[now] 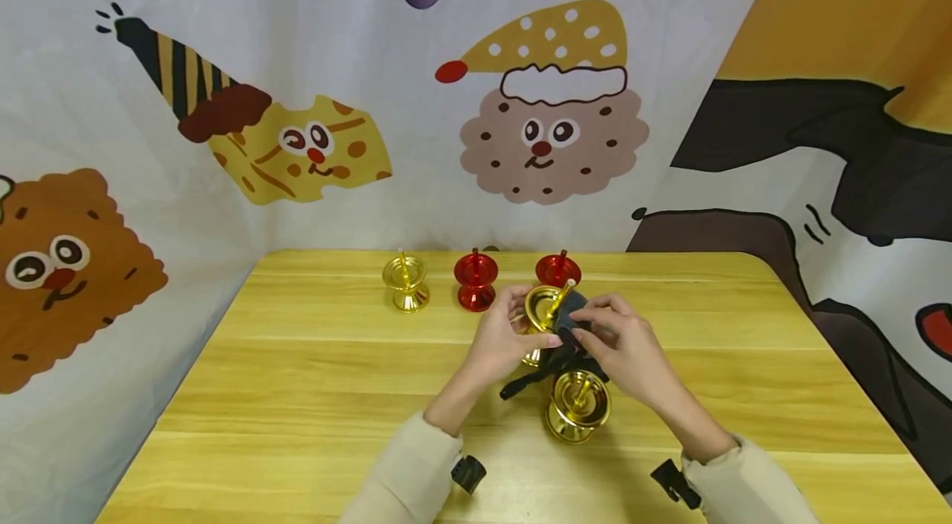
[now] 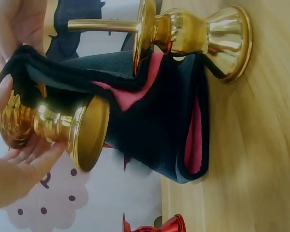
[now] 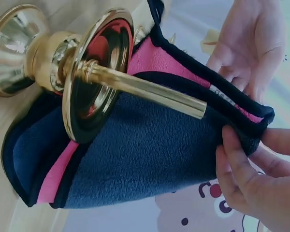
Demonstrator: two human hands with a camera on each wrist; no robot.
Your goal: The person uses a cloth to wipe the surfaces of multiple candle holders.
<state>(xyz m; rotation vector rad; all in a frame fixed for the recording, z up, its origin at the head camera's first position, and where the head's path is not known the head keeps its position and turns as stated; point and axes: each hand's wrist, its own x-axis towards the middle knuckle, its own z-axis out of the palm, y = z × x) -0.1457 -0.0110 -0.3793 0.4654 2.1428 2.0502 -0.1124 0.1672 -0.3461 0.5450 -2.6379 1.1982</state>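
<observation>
while your left hand (image 1: pixel 502 338) holds gold candle holder (image 1: pixel 541 307) tilted above table (image 1: pixel 312 392), fingers curled round its body, your right hand (image 1: pixel 625 342) pinches dark blue cloth (image 3: pixel 150 154) between thumb and fingers beside holder's dish; pink lining shows at cloth's folds. nearer you, second gold holder (image 1: pixel 571 423) upright on table, just beside hanging cloth. along far edge, left to right: third gold holder (image 1: pixel 407 284), red holder (image 1: pixel 476 284), another red holder (image 1: pixel 558 266). behind, wall hanging (image 1: pixel 357 36) with cartoon faces.

I see a left sleeve (image 1: pixel 405 476) at seven o'clock, right sleeve (image 1: pixel 751 483) at four, both cream, with black fittings (image 1: pixel 468 474) at the cuffs (image 1: pixel 440 435).
</observation>
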